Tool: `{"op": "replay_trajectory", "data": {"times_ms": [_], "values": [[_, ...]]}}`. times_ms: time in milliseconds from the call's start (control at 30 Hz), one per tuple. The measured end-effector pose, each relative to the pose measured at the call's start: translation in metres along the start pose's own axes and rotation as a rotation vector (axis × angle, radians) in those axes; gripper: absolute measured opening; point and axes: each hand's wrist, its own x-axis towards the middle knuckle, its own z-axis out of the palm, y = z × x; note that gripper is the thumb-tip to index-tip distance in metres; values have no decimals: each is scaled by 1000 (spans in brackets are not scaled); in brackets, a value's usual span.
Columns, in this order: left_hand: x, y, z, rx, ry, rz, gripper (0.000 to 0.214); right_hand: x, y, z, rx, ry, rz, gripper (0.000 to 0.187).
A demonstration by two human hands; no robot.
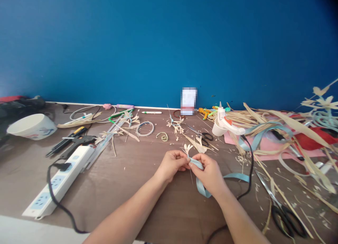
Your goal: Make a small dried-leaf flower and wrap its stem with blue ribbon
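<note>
Over the middle of the brown table, my left hand [173, 165] pinches the stem of a small cream husk flower [187, 149]. Its petals point up and a thin wire end hangs below the fingers. My right hand [207, 170] is closed on a light blue ribbon [203, 190] and holds its end against the flower's stem. The rest of the ribbon loops under that hand and trails to the right. Part of the stem is hidden by my fingers. Just beyond my hands lie a pale husk piece [200, 145] and small scissors [205, 135].
A power strip [63, 180] and a white bowl [33, 127] are at left. A corded white glue gun [227, 124] rests in a white cup [218, 129]. Large scissors [281, 205] and husk strips [280, 117] lie at right. Finished-looking flowers [176, 125] lie farther back.
</note>
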Motion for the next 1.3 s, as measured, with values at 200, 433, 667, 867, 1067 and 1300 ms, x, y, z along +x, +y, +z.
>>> {"op": "replay_trajectory", "data": {"times_ms": [200,433,667,867,1067,1300], "values": [[-1,-3,3,67,-26,34,17,3,-3,-4,32,-41,19,9],[-3,-5,5,218,-35,176,10,5,-2,-6,13,-41,71,15],[-5,-11,2,487,-3,301,14,6,5,-5,78,-45,128,20],[-7,-8,2,558,-35,347,14,7,6,-5,89,-27,116,19],[-6,-1,1,274,-160,191,17,8,2,-8,73,-11,102,17],[0,-1,-4,12,-183,-28,27,7,0,-4,147,-14,78,17]]}}
